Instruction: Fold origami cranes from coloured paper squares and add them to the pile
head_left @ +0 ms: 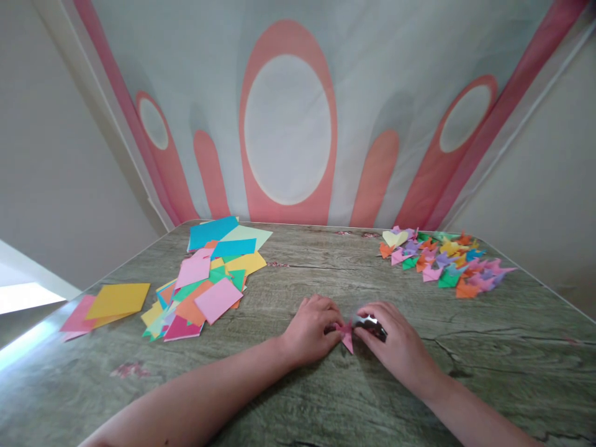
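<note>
A small folded pink paper piece (347,338), with pointed ends, is low over the middle front of the table. My left hand (314,329) is closed, pinching its left side between thumb and fingers. On the other side, my right hand (395,338) curls close to the paper's right edge, thumb and forefinger bent. A dark patch with a bright glint shows inside that curl; I cannot make out what it is. Blur hides whether the right fingertips touch the pink paper.
Loose coloured paper squares (217,301) lie heaped at left. Yellow sheets (118,300) and pink sheets (80,315) lie farther left. Several small folded paper figures (449,276) crowd the back right of the wood-patterned table (298,261). A printed backdrop (358,93) rises behind.
</note>
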Demonstrator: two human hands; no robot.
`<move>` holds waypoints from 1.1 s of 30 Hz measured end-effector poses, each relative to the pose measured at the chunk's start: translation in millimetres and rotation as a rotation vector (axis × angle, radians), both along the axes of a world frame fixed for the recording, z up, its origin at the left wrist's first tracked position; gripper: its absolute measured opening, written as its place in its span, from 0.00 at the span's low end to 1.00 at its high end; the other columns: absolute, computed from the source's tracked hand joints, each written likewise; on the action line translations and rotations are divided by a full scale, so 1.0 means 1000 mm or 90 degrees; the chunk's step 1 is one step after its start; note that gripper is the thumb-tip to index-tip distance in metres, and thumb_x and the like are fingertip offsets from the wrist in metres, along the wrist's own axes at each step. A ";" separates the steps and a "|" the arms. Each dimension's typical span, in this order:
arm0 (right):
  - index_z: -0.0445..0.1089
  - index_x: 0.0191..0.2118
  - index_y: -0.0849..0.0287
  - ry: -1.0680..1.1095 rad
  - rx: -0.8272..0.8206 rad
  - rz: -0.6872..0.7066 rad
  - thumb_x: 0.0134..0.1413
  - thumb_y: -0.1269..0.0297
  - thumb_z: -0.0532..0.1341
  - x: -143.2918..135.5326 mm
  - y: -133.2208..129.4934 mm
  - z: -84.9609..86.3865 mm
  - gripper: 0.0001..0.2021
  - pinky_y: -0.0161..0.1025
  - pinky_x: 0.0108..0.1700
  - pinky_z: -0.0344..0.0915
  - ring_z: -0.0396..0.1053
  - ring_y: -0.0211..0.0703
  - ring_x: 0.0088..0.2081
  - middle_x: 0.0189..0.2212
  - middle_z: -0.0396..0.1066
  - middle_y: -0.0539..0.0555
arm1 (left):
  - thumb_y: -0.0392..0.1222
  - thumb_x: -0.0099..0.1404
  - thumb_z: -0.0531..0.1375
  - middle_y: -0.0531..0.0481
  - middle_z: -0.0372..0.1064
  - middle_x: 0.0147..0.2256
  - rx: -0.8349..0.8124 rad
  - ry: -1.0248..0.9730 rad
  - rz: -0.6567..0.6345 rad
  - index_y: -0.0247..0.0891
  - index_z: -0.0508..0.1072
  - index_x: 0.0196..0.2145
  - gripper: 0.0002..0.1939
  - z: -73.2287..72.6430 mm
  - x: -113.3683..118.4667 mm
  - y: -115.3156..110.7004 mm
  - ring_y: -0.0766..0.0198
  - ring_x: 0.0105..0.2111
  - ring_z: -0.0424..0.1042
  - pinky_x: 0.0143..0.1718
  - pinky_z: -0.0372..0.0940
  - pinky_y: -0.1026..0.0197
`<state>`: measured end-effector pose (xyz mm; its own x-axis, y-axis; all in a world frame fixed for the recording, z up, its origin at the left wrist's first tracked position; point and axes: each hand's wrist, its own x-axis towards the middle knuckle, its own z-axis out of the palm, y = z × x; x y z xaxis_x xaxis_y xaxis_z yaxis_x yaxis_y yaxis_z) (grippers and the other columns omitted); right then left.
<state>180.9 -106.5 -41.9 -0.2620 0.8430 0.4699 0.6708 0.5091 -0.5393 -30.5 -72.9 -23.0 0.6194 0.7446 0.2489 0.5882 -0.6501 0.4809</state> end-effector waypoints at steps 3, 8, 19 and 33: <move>0.70 0.41 0.54 -0.022 -0.011 0.056 0.57 0.66 0.65 -0.003 0.001 -0.004 0.06 0.47 0.44 0.64 0.66 0.49 0.43 0.38 0.71 0.54 | 0.40 0.63 0.63 0.50 0.72 0.39 -0.003 -0.004 -0.018 0.42 0.77 0.33 0.02 0.000 0.002 -0.002 0.58 0.45 0.66 0.47 0.58 0.57; 0.69 0.32 0.56 -0.036 -0.010 0.069 0.60 0.68 0.62 -0.010 -0.002 -0.004 0.05 0.45 0.41 0.64 0.66 0.47 0.39 0.32 0.70 0.52 | 0.40 0.62 0.64 0.48 0.72 0.39 0.010 0.020 -0.007 0.39 0.75 0.31 0.03 0.002 0.003 -0.001 0.58 0.43 0.67 0.45 0.58 0.58; 0.68 0.29 0.56 -0.032 0.006 0.053 0.61 0.64 0.61 -0.011 -0.001 0.007 0.09 0.43 0.38 0.63 0.66 0.45 0.35 0.27 0.69 0.51 | 0.40 0.65 0.62 0.51 0.71 0.31 -0.007 0.007 -0.051 0.39 0.74 0.29 0.07 0.000 0.005 0.004 0.61 0.39 0.69 0.42 0.56 0.60; 0.68 0.28 0.57 -0.083 -0.039 0.006 0.62 0.56 0.60 0.000 0.001 -0.004 0.13 0.42 0.38 0.60 0.66 0.43 0.35 0.28 0.69 0.50 | 0.38 0.64 0.59 0.54 0.68 0.27 -0.133 -0.044 0.036 0.38 0.71 0.31 0.04 -0.003 -0.008 0.024 0.66 0.28 0.66 0.30 0.57 0.66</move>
